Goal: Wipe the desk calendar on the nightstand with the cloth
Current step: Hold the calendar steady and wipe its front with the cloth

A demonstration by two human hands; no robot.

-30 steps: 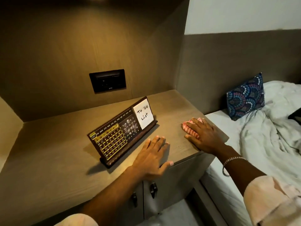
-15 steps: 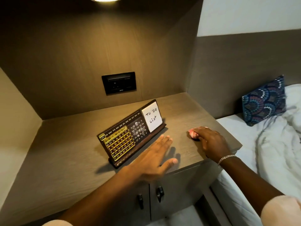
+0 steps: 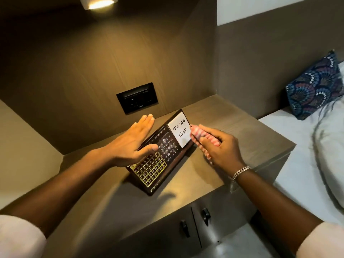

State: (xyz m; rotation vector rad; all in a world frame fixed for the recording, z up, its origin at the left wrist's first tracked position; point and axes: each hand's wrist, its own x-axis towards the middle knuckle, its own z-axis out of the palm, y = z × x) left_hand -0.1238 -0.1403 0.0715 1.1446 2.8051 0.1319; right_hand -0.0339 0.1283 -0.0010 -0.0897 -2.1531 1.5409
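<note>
The desk calendar [image 3: 158, 159] stands on the nightstand [image 3: 242, 146], leaning back on its dark wooden base, set at an angle so that its left end is nearer the front edge and its right end points toward the back wall. Its left part carries a gold grid of numbers, the middle shows dates and month names, and the right part holds a white note [image 3: 180, 129] that reads "To Do List".

The left hand [image 3: 133, 144] reaches in from the lower left with the forearm stretched across the nightstand top. The hand is flat and open, fingers straight and close together, pointing toward the back wall, with the thumb spread out over the middle of the calendar. It sits above the calendar's upper left edge; whether it touches the frame is hard to judge from this angle.

The right hand [image 3: 216, 146] comes in from the lower right, a bracelet [image 3: 240, 172] at the wrist. Its fingers are curled tight around a bunched pink and white striped cloth [image 3: 200, 134], and the cloth's free end pokes out past the fingers and meets the right edge of the white note.

A black socket plate [image 3: 137, 97] sits in the back wall, a lamp [image 3: 98, 3] glows above, and a patterned pillow [image 3: 314, 86] lies on the bed [image 3: 297, 146] to the right.
</note>
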